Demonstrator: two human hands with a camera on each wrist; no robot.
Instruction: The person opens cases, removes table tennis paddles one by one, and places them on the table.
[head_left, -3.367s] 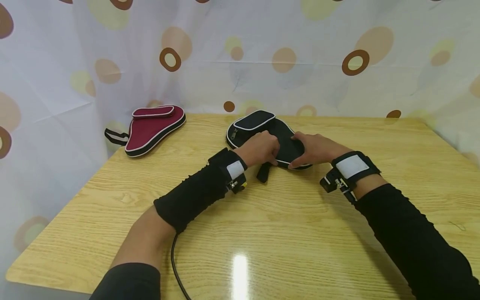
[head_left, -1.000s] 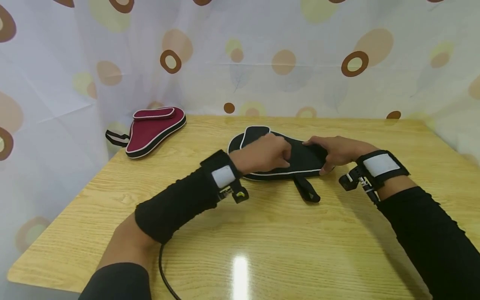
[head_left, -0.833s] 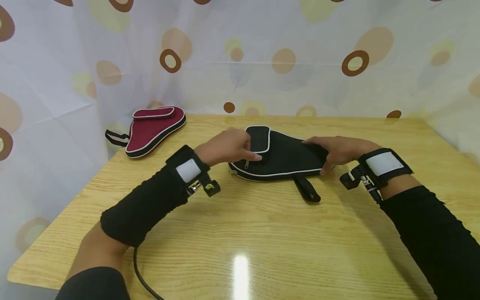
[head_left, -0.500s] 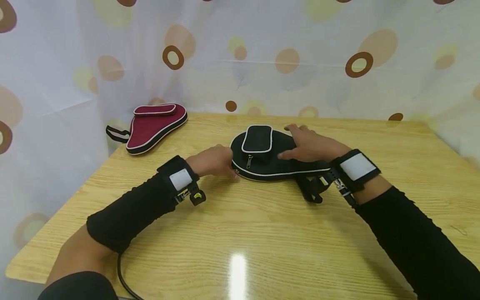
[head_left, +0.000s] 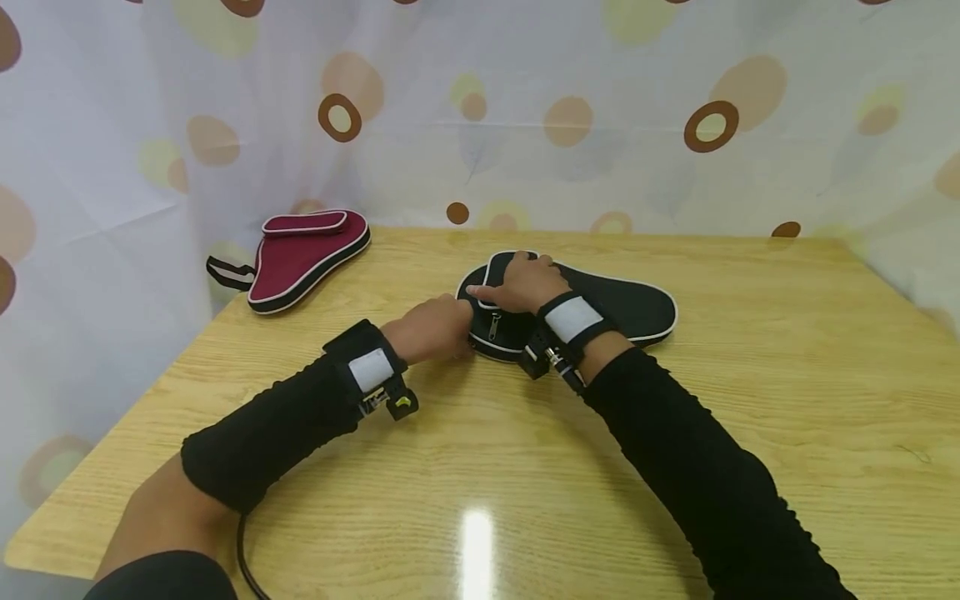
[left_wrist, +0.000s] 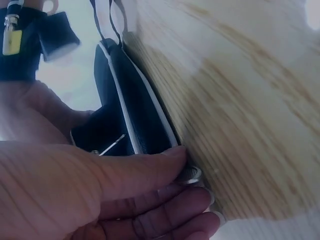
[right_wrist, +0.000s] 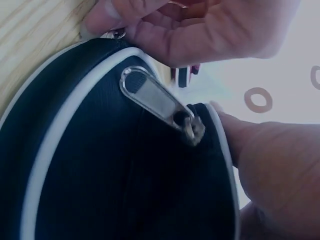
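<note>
A black table tennis racket case (head_left: 630,307) with white piping lies on the table, its rounded end to the left. At that end my left hand (head_left: 441,327) pinches a small metal zipper pull (left_wrist: 190,175) on the case's side edge between thumb and fingers. My right hand (head_left: 527,285) lies over the raised pocket and grips it, thumb toward the left. A second zipper pull (right_wrist: 155,100) hangs free from the pocket. The case's wrist strap is hidden in the head view behind my right arm.
A red racket case (head_left: 307,254) with a black strap (head_left: 228,273) lies at the table's back left. The wooden table (head_left: 420,483) meets a dotted curtain (head_left: 525,75) at the back and sides. A cable (head_left: 243,554) trails from my left sleeve.
The black case has turned so its narrow end points right. My left hand has moved to its rounded end and taken the zipper pull; my right hand has shifted from the narrow end to the pocket.
</note>
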